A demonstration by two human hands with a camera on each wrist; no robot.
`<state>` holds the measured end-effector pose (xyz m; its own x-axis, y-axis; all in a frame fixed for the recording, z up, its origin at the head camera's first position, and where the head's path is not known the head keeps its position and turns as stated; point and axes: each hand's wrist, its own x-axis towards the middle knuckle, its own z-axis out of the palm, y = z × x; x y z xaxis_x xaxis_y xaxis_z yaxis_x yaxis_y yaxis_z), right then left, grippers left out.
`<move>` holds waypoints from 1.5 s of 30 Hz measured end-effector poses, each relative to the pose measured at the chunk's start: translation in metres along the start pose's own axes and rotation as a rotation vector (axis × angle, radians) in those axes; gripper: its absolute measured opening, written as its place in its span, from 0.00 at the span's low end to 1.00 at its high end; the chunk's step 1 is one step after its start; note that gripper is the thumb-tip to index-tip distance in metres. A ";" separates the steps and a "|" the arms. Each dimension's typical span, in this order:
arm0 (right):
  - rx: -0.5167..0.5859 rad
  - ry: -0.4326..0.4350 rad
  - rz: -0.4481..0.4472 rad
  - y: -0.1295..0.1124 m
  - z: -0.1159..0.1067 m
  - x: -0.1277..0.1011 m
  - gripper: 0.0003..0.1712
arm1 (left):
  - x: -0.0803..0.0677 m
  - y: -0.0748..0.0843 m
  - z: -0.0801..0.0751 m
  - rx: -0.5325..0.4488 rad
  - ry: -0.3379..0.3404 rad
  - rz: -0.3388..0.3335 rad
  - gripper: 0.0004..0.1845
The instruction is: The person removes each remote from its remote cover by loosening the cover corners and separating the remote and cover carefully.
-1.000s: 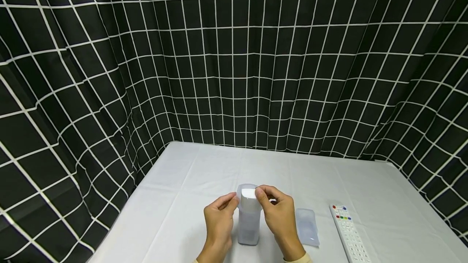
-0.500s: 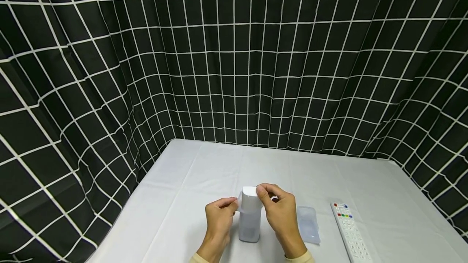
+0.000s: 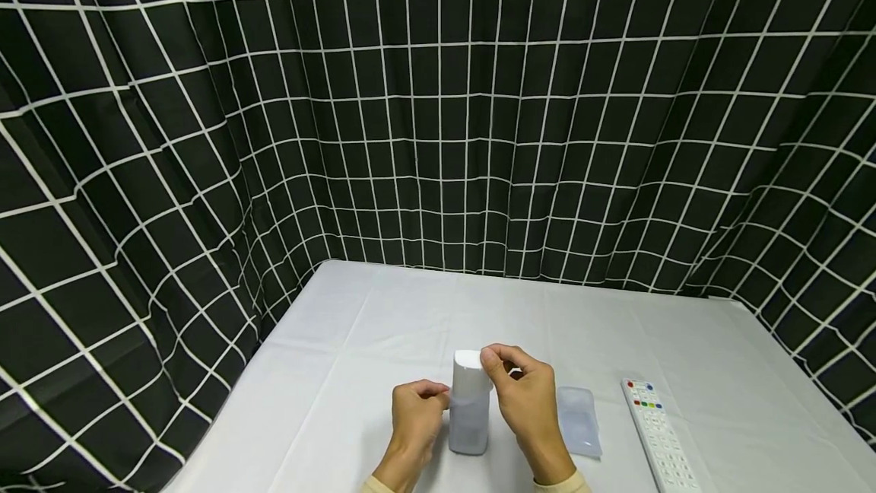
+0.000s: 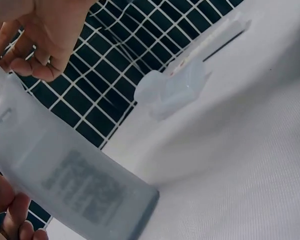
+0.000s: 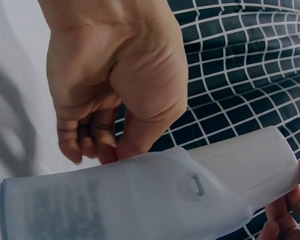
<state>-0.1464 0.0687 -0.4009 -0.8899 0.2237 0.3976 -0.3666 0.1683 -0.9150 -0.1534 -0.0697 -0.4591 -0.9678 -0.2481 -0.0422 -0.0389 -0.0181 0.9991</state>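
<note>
A white remote [image 3: 469,370] stands upright on the table inside a translucent silicone cover [image 3: 468,426]. Its upper end is bare. My right hand [image 3: 525,395] grips the remote's top between thumb and fingers. My left hand [image 3: 419,411] pinches the cover's rim on the left side. The left wrist view shows the cover [image 4: 75,180] from below, with my left fingers [image 4: 10,212] at its edge and my right hand [image 4: 40,35] above. In the right wrist view the bare remote end [image 5: 250,160] sticks out of the cover [image 5: 105,205] beside my left hand [image 5: 115,85].
A second translucent cover [image 3: 579,421] lies flat just right of my right hand. A second white remote [image 3: 657,436] with coloured buttons lies further right. The table [image 3: 356,326] has a white cloth. A black curtain [image 3: 438,112] with a white grid hangs behind and on both sides.
The cover's rim has slid down from above the remote's top to partway down it. My left hand moved down with the rim. The right hand stayed at the top.
</note>
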 end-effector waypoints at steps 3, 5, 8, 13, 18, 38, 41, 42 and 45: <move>0.005 -0.009 -0.002 -0.001 0.000 0.000 0.04 | -0.001 -0.002 -0.002 0.067 -0.014 -0.004 0.08; 0.000 -0.009 -0.006 -0.001 0.000 -0.001 0.04 | -0.002 -0.003 -0.003 0.120 -0.028 -0.012 0.08; -0.008 -0.006 -0.019 -0.002 0.000 -0.002 0.05 | -0.003 -0.005 -0.005 0.194 -0.051 -0.027 0.08; -0.009 -0.004 -0.034 -0.002 0.001 -0.002 0.05 | -0.004 -0.006 -0.007 0.278 -0.096 -0.069 0.07; -0.020 -0.003 -0.020 -0.002 0.001 -0.002 0.04 | -0.004 -0.005 -0.007 0.295 -0.115 -0.100 0.05; -0.010 0.033 -0.063 0.002 -0.003 0.000 0.02 | -0.009 0.004 -0.006 0.371 -0.040 0.149 0.07; -0.008 0.062 -0.074 0.003 -0.002 0.000 0.02 | -0.014 0.008 -0.005 0.399 -0.021 0.211 0.07; -0.002 0.072 -0.074 0.003 -0.002 0.001 0.01 | -0.016 0.009 -0.004 0.396 -0.021 0.241 0.07; 0.013 0.090 -0.079 0.002 -0.002 0.002 0.01 | -0.021 0.010 -0.001 0.354 -0.046 0.342 0.06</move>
<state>-0.1481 0.0717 -0.4015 -0.8306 0.2954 0.4721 -0.4384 0.1760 -0.8814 -0.1328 -0.0657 -0.4487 -0.9495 -0.1396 0.2808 0.2081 0.3893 0.8973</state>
